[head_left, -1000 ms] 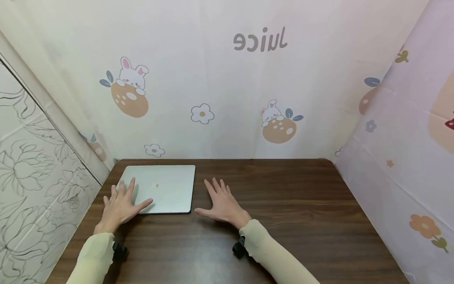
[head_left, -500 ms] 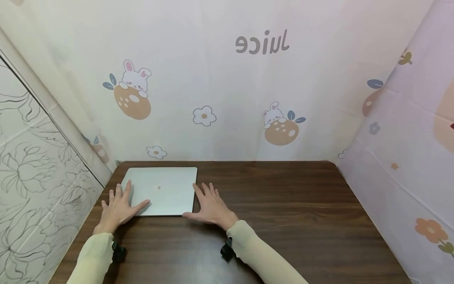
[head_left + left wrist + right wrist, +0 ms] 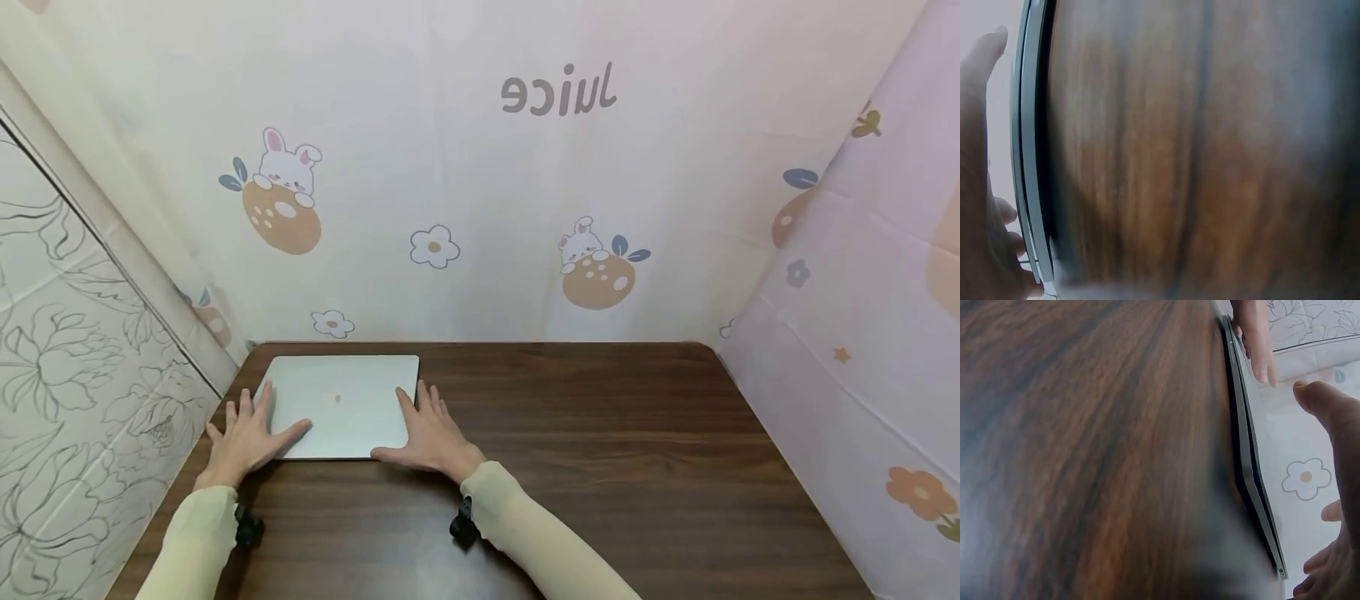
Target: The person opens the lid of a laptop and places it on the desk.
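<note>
A closed silver laptop (image 3: 348, 417) lies flat at the far left of the table, a small logo on its lid. My left hand (image 3: 240, 442) spreads over its left side, thumb pointing inward across the lid's front corner. On the other side, my right hand (image 3: 433, 437) reaches over the right edge, fingers spread and thumb at the front right. In the left wrist view the laptop's thin front edge (image 3: 1032, 144) runs beside the left hand (image 3: 975, 150). From the right wrist, the right hand's thumb (image 3: 1322, 400) shows above the lid, apart from its surface.
The dark wood table (image 3: 615, 467) extends to the right and front of the laptop. Along its back hangs a printed curtain (image 3: 495, 183), with more patterned cloth at both sides. A small black camera (image 3: 463, 525) is strapped at the right wrist, another (image 3: 247, 527) at the left.
My right hand has moved left from the table beside the laptop to over its right edge. The left hand has shifted slightly left. The laptop stays in place on the table.
</note>
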### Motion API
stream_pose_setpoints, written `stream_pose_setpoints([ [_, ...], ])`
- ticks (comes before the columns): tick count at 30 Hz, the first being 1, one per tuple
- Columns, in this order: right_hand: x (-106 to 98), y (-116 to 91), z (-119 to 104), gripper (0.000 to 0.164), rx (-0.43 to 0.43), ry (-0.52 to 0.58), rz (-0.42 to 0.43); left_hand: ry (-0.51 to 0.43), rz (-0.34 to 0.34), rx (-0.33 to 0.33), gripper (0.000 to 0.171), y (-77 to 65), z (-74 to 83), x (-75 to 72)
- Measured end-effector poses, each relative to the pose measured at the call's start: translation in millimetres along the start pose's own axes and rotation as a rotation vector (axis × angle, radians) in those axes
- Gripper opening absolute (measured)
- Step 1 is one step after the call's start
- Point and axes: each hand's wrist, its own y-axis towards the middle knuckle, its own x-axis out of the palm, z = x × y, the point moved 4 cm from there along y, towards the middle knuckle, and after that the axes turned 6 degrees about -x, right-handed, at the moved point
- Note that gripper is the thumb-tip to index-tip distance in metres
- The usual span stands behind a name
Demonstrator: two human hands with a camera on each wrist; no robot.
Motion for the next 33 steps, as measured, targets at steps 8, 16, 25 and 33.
stream_pose_setpoints([
  [8, 8, 9, 3, 0.11, -0.007, -0.01, -0.02, -0.021, -0.05, 0.036, 0.117, 8.3, -3.3, 4.8],
  [16, 14, 15, -1, 0.111, -0.001, -0.006, -0.04, -0.027, -0.063, 0.033, 0.115, 11.1, -8.2, 7.2],
  [25, 25, 24, -11, 0.109, -0.005, -0.041, -0.047, -0.011, -0.042, 0.035, 0.116, 15.2, -6.5, 8.7],
  [33, 24, 29, -9, 0.106, 0.01, -0.071, -0.057, 0.003, -0.04, 0.048, 0.119, 18.7, -3.1, 7.5],
])
